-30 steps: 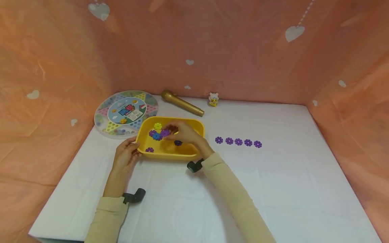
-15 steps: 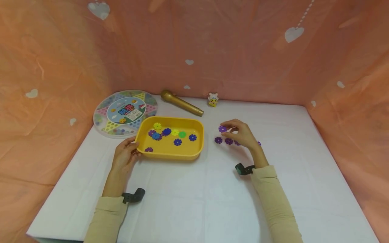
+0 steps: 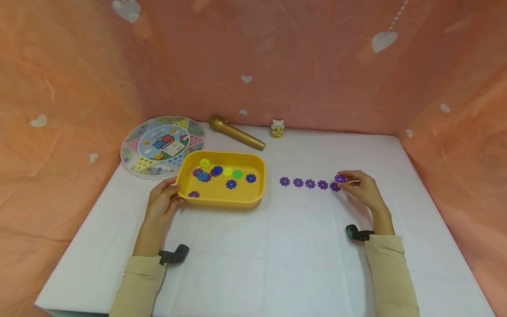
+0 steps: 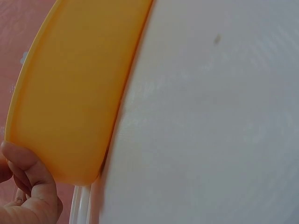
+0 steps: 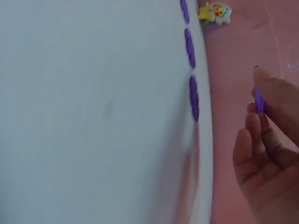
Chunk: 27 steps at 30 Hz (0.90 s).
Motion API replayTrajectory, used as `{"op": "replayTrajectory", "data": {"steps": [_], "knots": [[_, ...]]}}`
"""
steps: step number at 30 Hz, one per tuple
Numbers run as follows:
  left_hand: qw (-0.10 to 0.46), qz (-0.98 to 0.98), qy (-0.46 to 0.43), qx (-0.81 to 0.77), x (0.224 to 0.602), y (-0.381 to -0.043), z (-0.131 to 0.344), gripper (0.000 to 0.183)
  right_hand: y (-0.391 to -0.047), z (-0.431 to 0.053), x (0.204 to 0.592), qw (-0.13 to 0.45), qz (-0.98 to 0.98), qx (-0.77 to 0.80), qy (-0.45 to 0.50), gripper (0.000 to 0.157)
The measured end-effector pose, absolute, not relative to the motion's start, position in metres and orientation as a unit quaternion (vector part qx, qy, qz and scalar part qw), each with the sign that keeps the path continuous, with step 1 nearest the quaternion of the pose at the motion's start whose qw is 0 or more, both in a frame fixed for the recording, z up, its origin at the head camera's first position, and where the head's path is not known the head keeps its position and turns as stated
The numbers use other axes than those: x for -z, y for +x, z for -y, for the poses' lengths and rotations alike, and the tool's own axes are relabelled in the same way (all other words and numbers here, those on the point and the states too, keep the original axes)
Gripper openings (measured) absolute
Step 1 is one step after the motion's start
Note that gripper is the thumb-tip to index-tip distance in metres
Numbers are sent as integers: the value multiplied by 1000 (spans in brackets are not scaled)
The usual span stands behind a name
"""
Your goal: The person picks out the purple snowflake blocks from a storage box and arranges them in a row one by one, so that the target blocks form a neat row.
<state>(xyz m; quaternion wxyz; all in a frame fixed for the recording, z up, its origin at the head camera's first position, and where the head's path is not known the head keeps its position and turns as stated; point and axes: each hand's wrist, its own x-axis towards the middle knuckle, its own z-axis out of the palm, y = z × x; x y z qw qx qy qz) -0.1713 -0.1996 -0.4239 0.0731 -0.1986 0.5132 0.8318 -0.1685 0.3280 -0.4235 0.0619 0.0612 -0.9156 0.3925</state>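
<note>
At the left front corner of a yellow plastic basin (image 3: 222, 203), my left hand (image 3: 160, 200) holds the rim between thumb and fingers. The left wrist view has the thumb against the basin's wall (image 4: 70, 102). Inside lie several snowflake discs, among them a yellow one (image 3: 204, 163), a green one (image 3: 237, 174) and a dark blue one (image 3: 231, 184). My right hand (image 3: 362, 189) pinches a purple snowflake disc (image 3: 339, 178) by its edge. In the right wrist view this disc (image 5: 259, 95) appears raised off the table. Just below it in the head view is the right end of a row of purple discs (image 3: 310, 184).
A round Chinese checkers set (image 3: 136, 167) lies behind the basin on the left. Further back are a gold microphone (image 3: 237, 134) and a small figurine (image 3: 277, 128). An orange-pink cloth (image 3: 317, 66) hangs round the white table (image 3: 309, 255).
My right hand has come out of the basin with the purple disc and moved right along the row to its right end. The left hand has stayed at the basin's corner.
</note>
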Motion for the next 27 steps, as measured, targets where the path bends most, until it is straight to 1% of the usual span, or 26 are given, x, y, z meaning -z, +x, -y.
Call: {"op": "replayTrajectory", "data": {"steps": [8, 19, 27], "knots": [[78, -517, -205, -827, 422, -171, 199, 27, -160, -351, 437, 47, 940, -338, 21, 37], [78, -509, -205, -832, 423, -171, 199, 30, -164, -353, 442, 9, 942, -336, -15, 35], [78, -505, -200, -836, 422, -170, 199, 32, -164, -353, 442, 0, 940, -341, -12, 37]]}}
